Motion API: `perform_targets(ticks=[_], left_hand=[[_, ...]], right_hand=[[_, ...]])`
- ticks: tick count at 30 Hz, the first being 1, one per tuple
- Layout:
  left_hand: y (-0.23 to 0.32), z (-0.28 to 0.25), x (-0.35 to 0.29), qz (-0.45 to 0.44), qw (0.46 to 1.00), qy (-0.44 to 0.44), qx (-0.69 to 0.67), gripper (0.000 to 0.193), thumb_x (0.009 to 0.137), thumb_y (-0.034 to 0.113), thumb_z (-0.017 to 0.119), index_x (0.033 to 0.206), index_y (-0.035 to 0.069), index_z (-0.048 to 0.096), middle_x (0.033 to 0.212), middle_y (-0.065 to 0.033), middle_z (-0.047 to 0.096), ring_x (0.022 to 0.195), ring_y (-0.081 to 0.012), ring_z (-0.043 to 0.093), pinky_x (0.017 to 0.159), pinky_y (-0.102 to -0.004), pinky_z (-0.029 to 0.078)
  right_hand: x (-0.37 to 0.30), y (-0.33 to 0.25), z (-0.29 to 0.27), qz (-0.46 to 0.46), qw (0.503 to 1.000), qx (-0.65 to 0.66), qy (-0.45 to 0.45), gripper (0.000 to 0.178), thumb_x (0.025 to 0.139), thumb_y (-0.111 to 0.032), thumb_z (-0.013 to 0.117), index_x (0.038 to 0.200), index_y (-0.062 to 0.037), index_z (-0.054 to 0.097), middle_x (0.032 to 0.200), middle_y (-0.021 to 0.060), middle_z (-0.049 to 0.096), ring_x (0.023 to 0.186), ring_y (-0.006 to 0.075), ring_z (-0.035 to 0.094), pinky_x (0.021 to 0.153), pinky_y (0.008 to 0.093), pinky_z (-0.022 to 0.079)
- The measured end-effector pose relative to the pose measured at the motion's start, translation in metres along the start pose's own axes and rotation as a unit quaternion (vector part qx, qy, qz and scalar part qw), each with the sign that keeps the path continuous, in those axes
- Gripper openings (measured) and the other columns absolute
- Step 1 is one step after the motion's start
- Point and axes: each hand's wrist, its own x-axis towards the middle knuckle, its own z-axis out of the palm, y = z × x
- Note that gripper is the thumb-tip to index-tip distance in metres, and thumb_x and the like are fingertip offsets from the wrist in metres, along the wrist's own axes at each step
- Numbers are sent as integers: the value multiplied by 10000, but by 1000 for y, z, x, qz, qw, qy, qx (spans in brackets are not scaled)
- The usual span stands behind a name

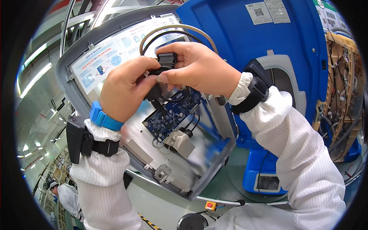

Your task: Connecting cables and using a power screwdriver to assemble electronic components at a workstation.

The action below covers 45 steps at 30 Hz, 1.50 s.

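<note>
My left hand [124, 86] is closed, thumb and forefinger pinching a black cable [165, 68] in front of the opened grey panel. My right hand [199, 69] meets it fingertip to fingertip, closed on the same cable. Between the fingers of my right hand sits a small black ribbed block [167, 58], perhaps a clip-on ferrite core. A thicker black plug-like piece [154, 92] hangs under my left thumb. Below the hands, a blue circuit board [172, 117] is mounted on the panel's metal plate. My fingers partly hide the cable.
A grey-framed panel [73, 92] with a printed instruction sheet [103, 63] stands against a blue machine housing [245, 42]. A beige hose [191, 28] arches behind my hands. A red emergency button [210, 206] sits below. Wiring on a wooden frame [341, 76] is at right; another person [67, 199] works lower left.
</note>
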Motion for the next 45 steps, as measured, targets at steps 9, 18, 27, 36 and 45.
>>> perform_targets(ticks=[9, 18, 27, 36, 45], left_hand=[[13, 8, -2, -127, 990, 61, 13, 290, 784, 39, 739, 1063, 55, 660, 891, -105, 664, 662, -160, 619, 624, -293, 519], [2, 8, 4, 105, 982, 52, 151, 327, 787, 71, 734, 1104, 82, 657, 1006, -89, 670, 784, -279, 683, 655, -354, 553], [14, -6, 16, 165, 953, -37, 252, 263, 795, 72, 736, 1050, 57, 675, 1045, -93, 689, 760, -282, 696, 656, -333, 560], [41, 2, -9, -23, 992, 25, 118, 466, 797, -27, 708, 1247, 51, 612, 1097, -104, 628, 754, -170, 574, 659, -269, 479], [204, 81, -317, -513, 834, -32, -203, 230, 863, 87, 691, 1076, -1, 676, 918, -130, 694, 760, -226, 671, 688, -329, 544]], right_hand=[[-2, 11, 4, -82, 991, -105, 18, 399, 920, -19, 651, 1299, 27, 532, 1040, 78, 673, 819, 111, 655, 715, 245, 537], [-7, 24, 2, -248, 894, -343, 146, 297, 842, -77, 734, 1084, -16, 573, 922, 93, 638, 819, 194, 677, 708, 326, 538], [-6, 17, -6, -305, 821, -464, 130, 264, 803, -173, 760, 973, -28, 619, 853, 129, 631, 754, 304, 626, 657, 370, 517], [-26, 10, 7, -121, 945, -253, 166, 361, 838, -42, 728, 1172, -21, 596, 964, 66, 661, 888, 145, 644, 777, 283, 535], [-150, 53, 90, -107, 926, 138, 334, 138, 958, -61, 519, 1082, -8, 549, 900, 97, 561, 749, 139, 493, 634, 266, 407]])
